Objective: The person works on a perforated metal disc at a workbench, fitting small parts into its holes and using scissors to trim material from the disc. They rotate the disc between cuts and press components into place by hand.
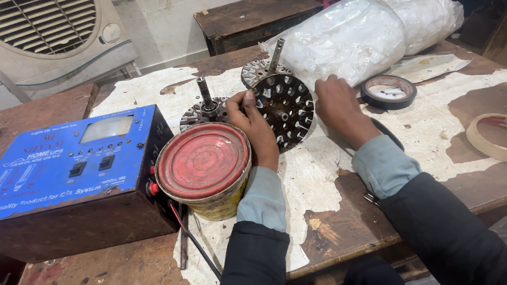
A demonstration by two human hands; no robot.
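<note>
Two bare hands, left hand (257,130) and right hand (337,107), grip opposite edges of a perforated metal rotor disc (287,106) tilted upright on a worn workbench (155,273) beside a red-lidded tin (205,168).

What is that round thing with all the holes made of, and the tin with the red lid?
The round holed disc, tilted up between the left hand and the right hand, looks like dark, dull metal, going by its grey sheen and rusty patches. The tin also seems to be metal: its red lid has pressed rings and worn paint, and its yellowish side is scuffed.
</note>
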